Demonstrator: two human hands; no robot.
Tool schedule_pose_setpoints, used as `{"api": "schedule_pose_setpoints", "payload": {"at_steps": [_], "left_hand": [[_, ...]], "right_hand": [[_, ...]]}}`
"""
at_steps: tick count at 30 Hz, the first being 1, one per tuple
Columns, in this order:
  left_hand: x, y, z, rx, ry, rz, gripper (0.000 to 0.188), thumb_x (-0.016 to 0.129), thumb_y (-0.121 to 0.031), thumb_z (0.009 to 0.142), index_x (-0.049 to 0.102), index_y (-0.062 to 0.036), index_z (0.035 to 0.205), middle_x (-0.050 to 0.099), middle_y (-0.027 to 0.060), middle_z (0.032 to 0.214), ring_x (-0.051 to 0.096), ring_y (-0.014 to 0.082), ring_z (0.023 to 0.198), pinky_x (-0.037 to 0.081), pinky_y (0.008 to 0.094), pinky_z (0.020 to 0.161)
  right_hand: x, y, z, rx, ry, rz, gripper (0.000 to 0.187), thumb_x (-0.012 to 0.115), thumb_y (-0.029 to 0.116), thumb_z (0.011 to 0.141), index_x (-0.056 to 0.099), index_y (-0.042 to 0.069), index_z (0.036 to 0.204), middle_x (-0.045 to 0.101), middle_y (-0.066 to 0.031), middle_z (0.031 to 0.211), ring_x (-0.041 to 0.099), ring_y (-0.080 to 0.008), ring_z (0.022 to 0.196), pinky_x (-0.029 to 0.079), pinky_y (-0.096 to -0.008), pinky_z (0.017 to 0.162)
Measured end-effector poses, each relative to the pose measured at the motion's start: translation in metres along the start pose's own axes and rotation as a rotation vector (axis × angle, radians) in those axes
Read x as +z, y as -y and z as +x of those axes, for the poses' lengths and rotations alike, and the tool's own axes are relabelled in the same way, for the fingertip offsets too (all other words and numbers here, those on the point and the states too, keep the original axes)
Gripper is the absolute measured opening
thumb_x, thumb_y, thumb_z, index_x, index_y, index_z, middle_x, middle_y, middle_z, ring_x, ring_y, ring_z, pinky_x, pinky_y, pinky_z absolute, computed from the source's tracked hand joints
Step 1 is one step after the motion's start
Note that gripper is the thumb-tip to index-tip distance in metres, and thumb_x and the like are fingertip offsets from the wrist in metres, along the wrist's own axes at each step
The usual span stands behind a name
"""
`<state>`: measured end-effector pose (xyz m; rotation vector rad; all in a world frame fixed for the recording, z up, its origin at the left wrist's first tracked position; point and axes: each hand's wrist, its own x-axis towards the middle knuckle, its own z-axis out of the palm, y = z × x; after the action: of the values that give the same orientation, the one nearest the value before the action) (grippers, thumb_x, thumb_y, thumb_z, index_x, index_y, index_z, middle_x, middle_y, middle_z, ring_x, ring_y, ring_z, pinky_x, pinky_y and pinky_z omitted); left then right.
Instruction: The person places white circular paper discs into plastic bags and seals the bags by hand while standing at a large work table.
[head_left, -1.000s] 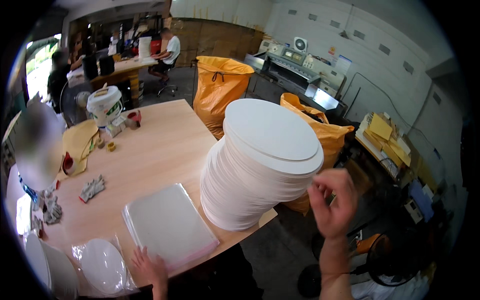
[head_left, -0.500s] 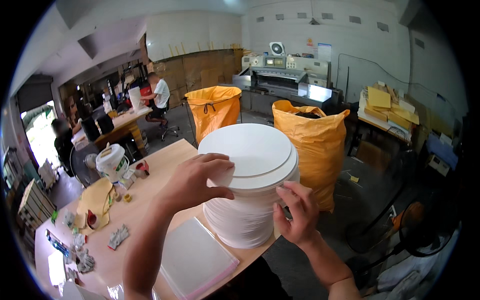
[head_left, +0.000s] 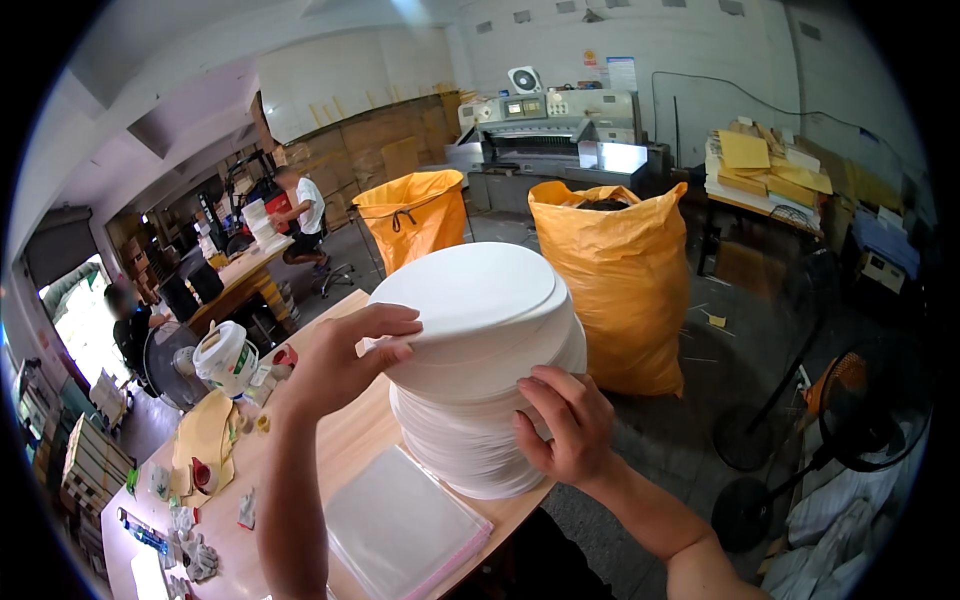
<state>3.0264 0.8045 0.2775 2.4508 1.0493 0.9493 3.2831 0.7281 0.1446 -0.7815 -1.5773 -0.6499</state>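
A tall stack of white round sheets point(head_left: 470, 430) stands at the table's edge, its upper discs point(head_left: 470, 285) lying unevenly and slightly offset from those below. At the left rim my left hand point(head_left: 345, 355) has its fingers over the top discs and its thumb lower on the edge, pinching them. My right hand point(head_left: 570, 425) is at the stack's right side, fingers bent with the fingertips at the edge and the thumb apart; nothing is held in it. Flat on the table, just in front of the stack, lies a pile of clear plastic bags point(head_left: 405, 520).
Two orange sacks point(head_left: 615, 290) stand beyond the stack. Left on the table point(head_left: 350, 410) are a white bucket point(head_left: 225, 358), yellow paper point(head_left: 203, 435) and gloves point(head_left: 198, 555). Black fans point(head_left: 850, 410) stand at the right. Two people point(head_left: 300, 205) are farther off at the left.
The view has shifted. The top discs now sit tilted and pushed leftward over those below, with my left hand at their edge. My right hand stays by the stack's right side.
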Motion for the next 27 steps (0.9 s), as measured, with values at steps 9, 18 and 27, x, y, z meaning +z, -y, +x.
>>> {"api": "schedule_pose_setpoints", "payload": {"at_steps": [9, 18, 27], "left_hand": [[0.023, 0.024, -0.057, -0.163, -0.503, -0.163, 0.026, 0.049, -0.016, 0.106, 0.066, 0.0026, 0.101, 0.065, 0.0076, 0.09, 0.059, 0.0181, 0.09, 0.045, 0.0324, 0.087], [0.003, 0.007, -0.19, 0.23, -0.386, -0.224, 0.055, 0.072, -0.056, 0.086, 0.071, -0.0013, 0.089, 0.075, 0.0185, 0.1, 0.062, 0.0432, 0.117, 0.045, 0.0514, 0.104], [0.119, 0.098, -0.352, -0.721, -0.82, -1.174, 0.078, 0.07, -0.017, 0.092, 0.027, -0.0052, 0.155, 0.05, 0.0116, 0.146, 0.05, 0.0219, 0.131, 0.043, 0.0361, 0.106]], "right_hand": [[-0.008, 0.008, 0.009, 0.084, 0.076, 0.025, 0.037, 0.074, 0.017, 0.083, 0.065, 0.004, 0.116, 0.062, -0.0086, 0.112, 0.064, -0.0241, 0.088, 0.055, -0.0337, 0.069], [-0.035, 0.045, -0.013, 1.463, 0.178, 2.126, 0.061, 0.062, 0.027, 0.101, 0.035, 0.005, 0.15, 0.054, -0.0182, 0.142, 0.062, -0.0268, 0.12, 0.058, -0.039, 0.088], [0.045, 0.082, -0.093, 1.071, 1.059, 1.385, 0.031, 0.067, 0.01, 0.096, 0.064, -0.002, 0.124, 0.068, -0.0065, 0.12, 0.061, -0.0146, 0.11, 0.048, -0.032, 0.097]]}}
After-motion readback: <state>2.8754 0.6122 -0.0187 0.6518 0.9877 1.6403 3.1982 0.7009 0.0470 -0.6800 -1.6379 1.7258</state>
